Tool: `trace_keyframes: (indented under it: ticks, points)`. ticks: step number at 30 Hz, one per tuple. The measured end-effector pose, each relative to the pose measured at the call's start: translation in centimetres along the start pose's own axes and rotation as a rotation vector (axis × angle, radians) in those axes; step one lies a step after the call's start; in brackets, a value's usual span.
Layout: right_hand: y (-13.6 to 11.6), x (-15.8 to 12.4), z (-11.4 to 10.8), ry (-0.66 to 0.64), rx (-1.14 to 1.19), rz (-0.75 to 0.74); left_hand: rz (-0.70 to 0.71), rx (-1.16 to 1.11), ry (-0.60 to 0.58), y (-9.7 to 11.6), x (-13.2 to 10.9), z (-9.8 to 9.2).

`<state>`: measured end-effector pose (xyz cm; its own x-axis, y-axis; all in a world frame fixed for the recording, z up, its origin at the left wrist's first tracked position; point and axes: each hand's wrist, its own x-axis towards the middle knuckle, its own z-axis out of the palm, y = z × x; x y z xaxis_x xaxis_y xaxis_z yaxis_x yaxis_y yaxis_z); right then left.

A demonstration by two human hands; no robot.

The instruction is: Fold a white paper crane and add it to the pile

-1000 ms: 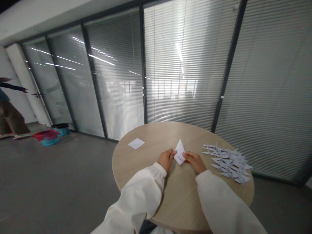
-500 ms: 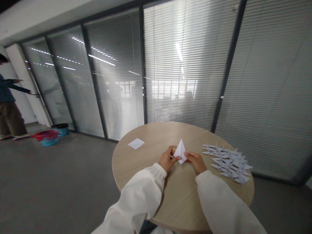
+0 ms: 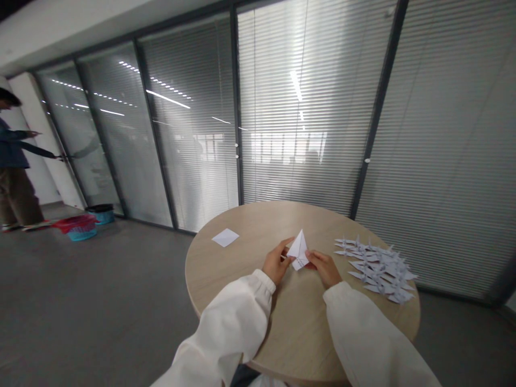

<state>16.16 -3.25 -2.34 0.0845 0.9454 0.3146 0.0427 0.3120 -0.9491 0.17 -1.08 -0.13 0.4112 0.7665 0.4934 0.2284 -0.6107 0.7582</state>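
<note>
While in left hand [image 3: 276, 263], paper [image 3: 299, 249] inside table rim [image 3: 187, 271]

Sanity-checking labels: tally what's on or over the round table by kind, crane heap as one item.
Part-folded paper, held by left hand and right hand: 1
Flat paper square: 1
Heap of folded paper cranes: 1
Total: 3
</note>
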Motion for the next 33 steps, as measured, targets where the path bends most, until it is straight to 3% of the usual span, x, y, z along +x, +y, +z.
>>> trace_keyframes:
  ticks: [11, 21, 26, 33]
  points:
    - [-0.5, -0.2, 0.3, -0.041, -0.007, -0.030, -0.038, -0.032, 0.044, -0.4, 0.2, 0.1]
    - [-1.3, -0.7, 0.5, -0.110, -0.235, -0.080, -0.090, -0.038, 0.157, -1.5, 0.5, -0.1]
    - [-1.1, -0.8, 0.5, -0.076, -0.334, -0.084, -0.102, -0.044, 0.126, -1.8, 0.6, 0.1]
    - [-0.5, -0.6, 0.8, 0.038, -0.303, -0.030, -0.013, 0.186, 0.037, -1.1, 0.1, 0.1]
